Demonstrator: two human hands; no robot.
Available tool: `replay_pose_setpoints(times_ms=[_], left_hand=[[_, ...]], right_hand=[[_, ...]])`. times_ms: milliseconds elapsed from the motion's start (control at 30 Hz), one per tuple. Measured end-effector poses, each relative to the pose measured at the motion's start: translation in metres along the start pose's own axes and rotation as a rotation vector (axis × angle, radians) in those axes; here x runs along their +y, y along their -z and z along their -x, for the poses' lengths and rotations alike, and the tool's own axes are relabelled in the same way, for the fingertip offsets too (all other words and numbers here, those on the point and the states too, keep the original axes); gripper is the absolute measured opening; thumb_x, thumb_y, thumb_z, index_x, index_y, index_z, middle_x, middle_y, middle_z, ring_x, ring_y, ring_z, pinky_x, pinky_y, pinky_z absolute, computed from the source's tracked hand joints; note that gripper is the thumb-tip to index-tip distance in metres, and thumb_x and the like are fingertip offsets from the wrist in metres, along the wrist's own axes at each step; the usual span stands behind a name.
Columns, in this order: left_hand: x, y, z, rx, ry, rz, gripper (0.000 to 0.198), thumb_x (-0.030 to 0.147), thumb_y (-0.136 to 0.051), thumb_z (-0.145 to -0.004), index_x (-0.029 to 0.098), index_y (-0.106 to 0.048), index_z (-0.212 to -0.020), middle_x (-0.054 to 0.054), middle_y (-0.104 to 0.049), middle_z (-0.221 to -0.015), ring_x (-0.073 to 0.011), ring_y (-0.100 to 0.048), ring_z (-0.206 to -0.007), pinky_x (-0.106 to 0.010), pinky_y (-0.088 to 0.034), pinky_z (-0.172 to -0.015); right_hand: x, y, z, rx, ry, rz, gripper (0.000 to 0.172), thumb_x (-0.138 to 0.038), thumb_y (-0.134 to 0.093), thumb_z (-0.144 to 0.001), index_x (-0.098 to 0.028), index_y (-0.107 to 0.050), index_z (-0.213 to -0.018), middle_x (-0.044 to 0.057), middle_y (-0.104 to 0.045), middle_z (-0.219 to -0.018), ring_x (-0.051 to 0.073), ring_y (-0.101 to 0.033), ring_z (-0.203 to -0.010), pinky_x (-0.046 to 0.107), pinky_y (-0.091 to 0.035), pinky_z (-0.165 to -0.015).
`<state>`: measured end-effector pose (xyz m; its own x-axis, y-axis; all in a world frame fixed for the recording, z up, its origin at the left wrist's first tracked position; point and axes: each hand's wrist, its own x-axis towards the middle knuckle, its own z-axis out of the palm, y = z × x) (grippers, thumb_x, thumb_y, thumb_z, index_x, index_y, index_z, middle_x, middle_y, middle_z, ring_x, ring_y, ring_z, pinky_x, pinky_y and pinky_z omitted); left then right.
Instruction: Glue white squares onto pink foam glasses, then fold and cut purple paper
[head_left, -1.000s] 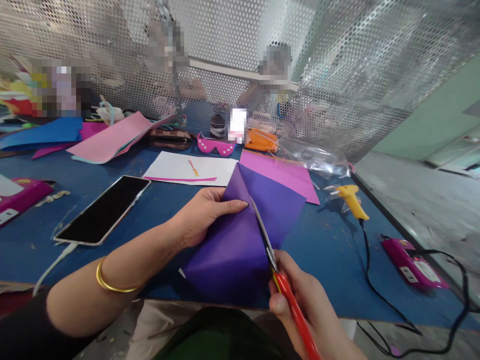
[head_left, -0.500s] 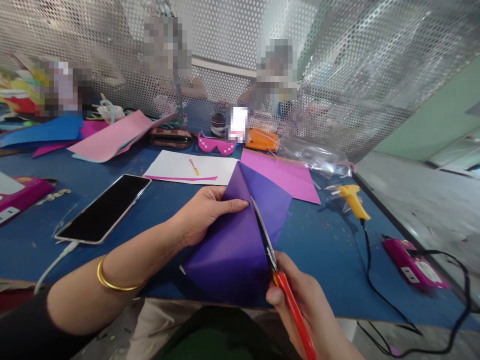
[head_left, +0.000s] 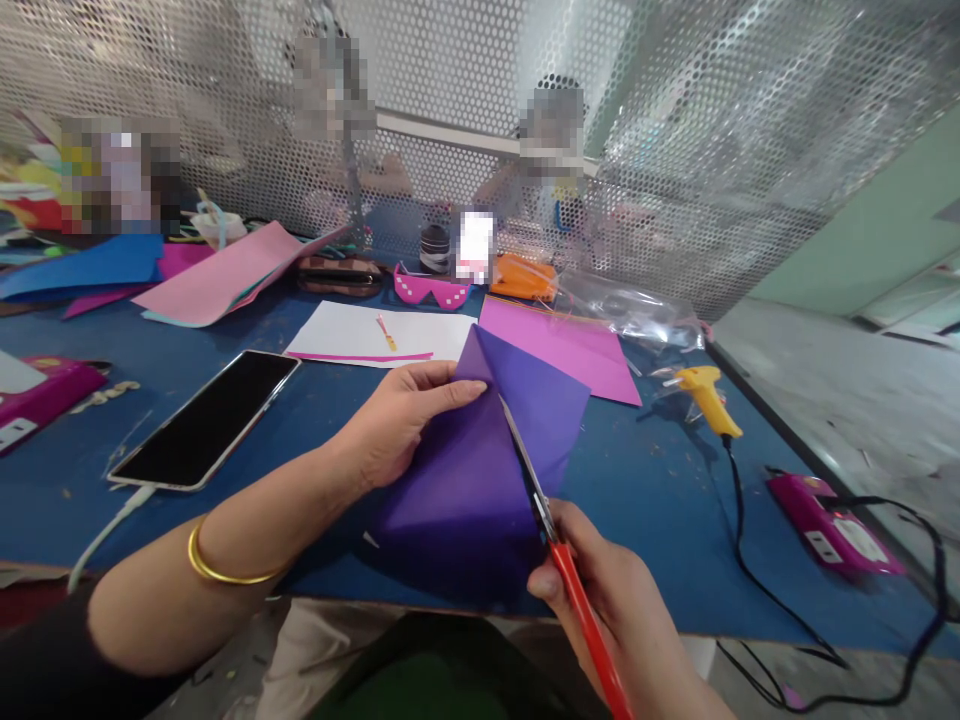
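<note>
A purple sheet (head_left: 465, 480) is held up over the blue table, its left part curving toward me. My left hand (head_left: 409, 415) pinches its upper left part, thumb on top. In my right hand (head_left: 600, 585) are red-handled scissors (head_left: 581, 610), their blades pointing up and away along the slit between the sheet's two parts. The blade tips lie at the cut, a little below and right of my left thumb. Behind the purple sheet lie a white sheet (head_left: 337, 330) with a thin pink strip (head_left: 360, 356) on it, and a magenta sheet (head_left: 562, 350).
A phone (head_left: 214, 420) with a cable lies left. Pink glasses (head_left: 431, 290), an orange item (head_left: 525, 277) and clear plastic (head_left: 637, 310) line the back. A yellow glue gun (head_left: 709, 398) and a corded magenta power strip (head_left: 832, 530) are right. Coloured sheets (head_left: 225, 275) lie back left.
My left thumb has shifted slightly up and left on the purple sheet. The sheet's right part has spread a little to the right. The scissors stay at the cut.
</note>
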<state>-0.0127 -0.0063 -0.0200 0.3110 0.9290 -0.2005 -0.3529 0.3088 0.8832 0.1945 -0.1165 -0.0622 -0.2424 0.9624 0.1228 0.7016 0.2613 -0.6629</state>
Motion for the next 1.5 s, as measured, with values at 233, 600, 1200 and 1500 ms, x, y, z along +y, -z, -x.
replay_pose_setpoints(times_ms=[233,600,1200,1500], left_hand=[[-0.001,0.002,-0.003,0.047,-0.09,-0.041,0.019,0.029,-0.085,-0.066,0.018,-0.076,-0.079,0.0,-0.076,-0.077,-0.0134,-0.066,-0.066,-0.026,-0.053,-0.07],[-0.005,-0.006,0.001,0.023,-0.018,-0.007,0.019,0.026,-0.087,-0.063,0.017,-0.078,-0.077,-0.003,-0.077,-0.075,-0.0147,-0.067,-0.066,-0.027,-0.054,-0.068],[-0.004,-0.005,0.001,0.019,-0.011,-0.015,0.016,0.027,-0.086,-0.064,0.019,-0.078,-0.076,-0.002,-0.077,-0.075,-0.0157,-0.067,-0.066,-0.028,-0.054,-0.067],[-0.005,-0.004,0.0,0.001,0.014,0.025,0.015,0.024,-0.085,-0.065,0.019,-0.078,-0.077,-0.002,-0.076,-0.076,-0.0149,-0.067,-0.067,-0.027,-0.052,-0.067]], right_hand=[[-0.004,0.004,-0.002,-0.085,-0.067,-0.191,0.048,-0.067,-0.044,-0.09,-0.023,-0.056,-0.106,-0.003,-0.058,-0.063,0.012,-0.048,-0.049,0.023,-0.037,-0.046],[-0.011,0.008,-0.007,-0.109,-0.059,-0.208,0.058,-0.078,-0.04,-0.085,-0.022,-0.05,-0.099,-0.002,-0.057,-0.066,0.012,-0.042,-0.052,0.024,-0.037,-0.05],[-0.011,-0.006,-0.01,0.015,-0.01,-0.046,0.068,-0.076,-0.023,-0.091,-0.018,-0.056,-0.106,-0.003,-0.055,-0.054,0.014,-0.05,-0.044,0.026,-0.03,-0.042],[-0.007,-0.005,-0.01,0.033,-0.014,-0.038,0.056,-0.071,-0.034,-0.092,-0.022,-0.058,-0.105,-0.005,-0.056,-0.053,0.013,-0.051,-0.042,0.024,-0.031,-0.04]])
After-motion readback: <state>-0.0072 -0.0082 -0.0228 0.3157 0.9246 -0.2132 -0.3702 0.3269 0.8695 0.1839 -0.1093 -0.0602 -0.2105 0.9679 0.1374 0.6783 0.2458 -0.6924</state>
